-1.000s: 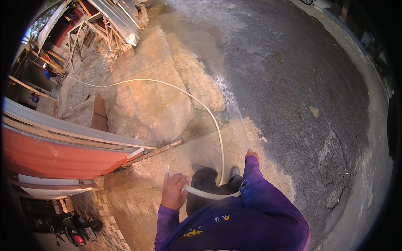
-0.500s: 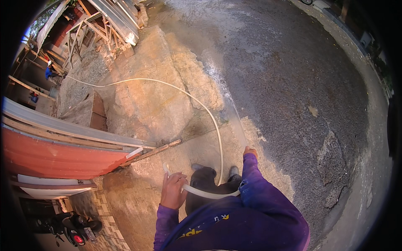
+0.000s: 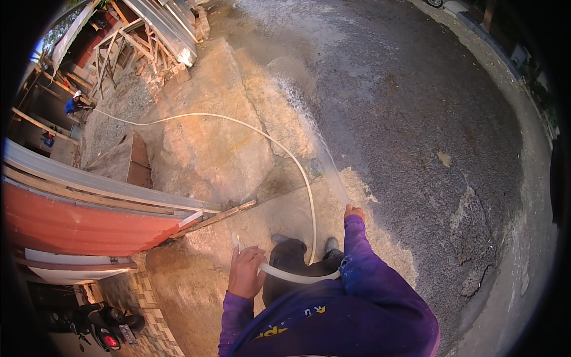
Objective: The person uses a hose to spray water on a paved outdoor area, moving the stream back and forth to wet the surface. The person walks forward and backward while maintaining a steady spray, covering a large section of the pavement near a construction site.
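Observation:
A pale cream hose (image 3: 300, 277) crosses in front of my body at waist height. My left hand (image 3: 247, 271) is closed around it, and a short bend of hose shows above the fingers. My right hand (image 3: 354, 212), arm stretched forward, is closed at the start of a water jet (image 3: 318, 140); the hose end there is hidden by hand and sleeve. White spray from the jet lands along the border between tan concrete (image 3: 205, 149) and dark wet gravelly paving (image 3: 416, 125). The rest of the hose curves over the ground to the far left.
A person in blue (image 3: 74, 105) crouches near the hose's far end, beside a timber frame (image 3: 140, 44). At left stand a red wall (image 3: 89, 220) with a metal-edged top and, below it, a parked motorcycle (image 3: 107, 326). A wooden strip (image 3: 229, 212) lies near my feet.
The jet has swung slightly left and its spray spreads wider. My right hand has risen a little. The distant person in blue has shifted posture. My left hand stays in place.

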A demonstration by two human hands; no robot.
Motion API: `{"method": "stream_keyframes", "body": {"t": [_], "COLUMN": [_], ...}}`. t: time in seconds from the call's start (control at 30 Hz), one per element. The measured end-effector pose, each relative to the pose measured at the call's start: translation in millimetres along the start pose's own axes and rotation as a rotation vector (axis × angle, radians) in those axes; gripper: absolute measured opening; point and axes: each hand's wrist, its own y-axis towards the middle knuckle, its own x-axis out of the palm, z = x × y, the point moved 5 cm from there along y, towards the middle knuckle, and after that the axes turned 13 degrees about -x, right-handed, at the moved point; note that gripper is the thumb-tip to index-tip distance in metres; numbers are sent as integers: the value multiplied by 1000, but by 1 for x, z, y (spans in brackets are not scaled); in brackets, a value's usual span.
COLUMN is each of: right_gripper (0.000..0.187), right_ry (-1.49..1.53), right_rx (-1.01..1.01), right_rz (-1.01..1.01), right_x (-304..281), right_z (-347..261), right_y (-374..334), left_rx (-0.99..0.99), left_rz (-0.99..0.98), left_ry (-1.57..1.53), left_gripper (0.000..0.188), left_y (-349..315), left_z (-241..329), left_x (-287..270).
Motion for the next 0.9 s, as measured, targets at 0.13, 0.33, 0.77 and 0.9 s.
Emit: {"method": "stream_keyframes", "body": {"t": [0.13,0.33,0.77,0.9], "right_gripper": [57,57,59,57], "right_ry": [7,18,-11,-28], "right_rx": [-17,-15,116,132], "right_rz": [-24,-25,27,53], "right_x": [-4,-11,-17,-26], "right_z": [2,-13,29,25], "right_y": [0,-6,6,3], "left_rx": [10,-4,21,30], "left_rz": [4,-11,4,-8], "left_ry": [6,-3,5,-3], "left_gripper": [29,24,27,26], "left_y": [2,0,3,6], "left_z": [1,2,6,10], "left_x": [2,2,6,8]}}
